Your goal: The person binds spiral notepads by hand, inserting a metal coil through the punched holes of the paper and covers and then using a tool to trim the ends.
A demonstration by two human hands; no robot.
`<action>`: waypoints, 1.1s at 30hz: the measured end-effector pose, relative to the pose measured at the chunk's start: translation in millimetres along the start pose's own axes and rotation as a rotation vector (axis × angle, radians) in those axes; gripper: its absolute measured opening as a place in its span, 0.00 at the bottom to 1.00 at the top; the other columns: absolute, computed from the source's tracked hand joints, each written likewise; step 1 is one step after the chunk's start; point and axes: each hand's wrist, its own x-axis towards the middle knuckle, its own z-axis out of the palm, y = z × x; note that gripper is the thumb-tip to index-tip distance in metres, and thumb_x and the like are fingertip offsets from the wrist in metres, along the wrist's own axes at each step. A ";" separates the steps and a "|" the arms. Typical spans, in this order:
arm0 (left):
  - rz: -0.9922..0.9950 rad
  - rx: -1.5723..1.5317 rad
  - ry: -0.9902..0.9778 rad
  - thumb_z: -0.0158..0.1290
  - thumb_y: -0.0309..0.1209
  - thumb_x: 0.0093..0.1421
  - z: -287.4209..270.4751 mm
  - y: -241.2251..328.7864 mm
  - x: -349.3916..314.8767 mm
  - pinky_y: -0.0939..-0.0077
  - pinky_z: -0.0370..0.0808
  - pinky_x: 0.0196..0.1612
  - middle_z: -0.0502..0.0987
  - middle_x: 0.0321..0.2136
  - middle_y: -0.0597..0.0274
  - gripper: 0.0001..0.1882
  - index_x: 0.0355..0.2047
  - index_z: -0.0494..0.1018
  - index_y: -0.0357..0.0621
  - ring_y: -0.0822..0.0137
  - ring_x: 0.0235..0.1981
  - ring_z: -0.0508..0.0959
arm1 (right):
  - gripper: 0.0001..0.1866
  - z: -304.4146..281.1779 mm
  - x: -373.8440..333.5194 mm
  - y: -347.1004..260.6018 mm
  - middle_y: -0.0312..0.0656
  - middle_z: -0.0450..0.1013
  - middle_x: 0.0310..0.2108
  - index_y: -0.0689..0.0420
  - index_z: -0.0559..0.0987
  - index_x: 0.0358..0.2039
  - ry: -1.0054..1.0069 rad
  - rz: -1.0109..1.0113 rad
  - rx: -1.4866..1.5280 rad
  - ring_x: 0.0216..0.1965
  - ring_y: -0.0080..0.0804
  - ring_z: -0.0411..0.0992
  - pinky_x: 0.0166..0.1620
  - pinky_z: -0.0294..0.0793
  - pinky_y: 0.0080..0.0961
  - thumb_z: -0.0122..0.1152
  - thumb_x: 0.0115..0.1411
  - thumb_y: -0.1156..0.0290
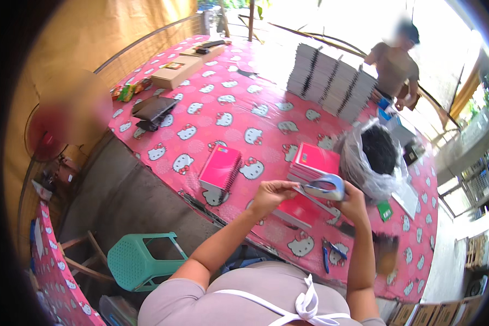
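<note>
Patterned pink worktop (212,119) is carrying red notebooks (317,158). Right hand (354,204) is clamping a blue-white tape dispenser (334,188); left hand (273,194) is pinching, fingertips together, at its left end.

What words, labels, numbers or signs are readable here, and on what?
None is readable.
Pink spiral notebook: small cover mark, too small.
Red notebook stack: cover label, too small.
Green card: white marks, too small.
Tan tabletop box: label, too small.
Cardboard boxes at lower right: markings, too blurred.
Tape roll: no print discernible.
</note>
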 end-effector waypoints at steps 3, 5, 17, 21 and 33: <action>0.038 0.023 -0.030 0.54 0.14 0.54 -0.3 2.1 1.0 0.81 0.76 0.42 0.79 0.37 0.62 0.14 0.41 0.77 0.38 0.74 0.37 0.78 | 0.14 -24.2 -23.7 38.2 0.53 0.72 0.31 0.60 0.73 0.35 0.275 0.034 -0.518 0.38 0.56 0.71 0.37 0.68 0.43 0.60 0.48 0.70; 0.031 -0.035 -0.096 0.55 0.15 0.54 5.3 7.4 0.5 0.80 0.77 0.42 0.80 0.37 0.62 0.14 0.41 0.76 0.37 0.74 0.37 0.78 | 0.15 -33.5 -54.9 64.8 0.51 0.70 0.37 0.57 0.71 0.40 0.394 0.161 -0.770 0.40 0.55 0.70 0.40 0.69 0.46 0.57 0.50 0.70; 0.925 0.793 -0.225 0.58 0.21 0.46 62.7 73.6 -31.0 0.64 0.74 0.43 0.76 0.39 0.54 0.14 0.36 0.72 0.36 0.55 0.40 0.77 | 0.35 21.3 -149.6 72.7 0.59 0.61 0.52 0.62 0.68 0.50 0.247 0.183 -0.449 0.54 0.59 0.60 0.57 0.59 0.44 0.68 0.43 0.61; 0.693 0.877 -0.242 0.56 0.19 0.45 43.6 9.7 -43.4 0.62 0.74 0.43 0.76 0.40 0.53 0.17 0.39 0.71 0.37 0.55 0.42 0.77 | 0.40 56.4 -182.9 83.8 0.57 0.60 0.54 0.58 0.65 0.55 0.067 0.169 -0.731 0.57 0.57 0.57 0.57 0.56 0.51 0.68 0.43 0.55; 0.595 0.764 0.051 0.64 0.23 0.46 47.9 13.7 -30.5 0.73 0.77 0.35 0.79 0.33 0.54 0.10 0.29 0.75 0.37 0.61 0.33 0.81 | 0.19 39.6 -137.5 -32.5 0.49 0.69 0.39 0.60 0.73 0.47 0.163 0.211 -0.147 0.40 0.45 0.68 0.45 0.67 0.35 0.60 0.56 0.67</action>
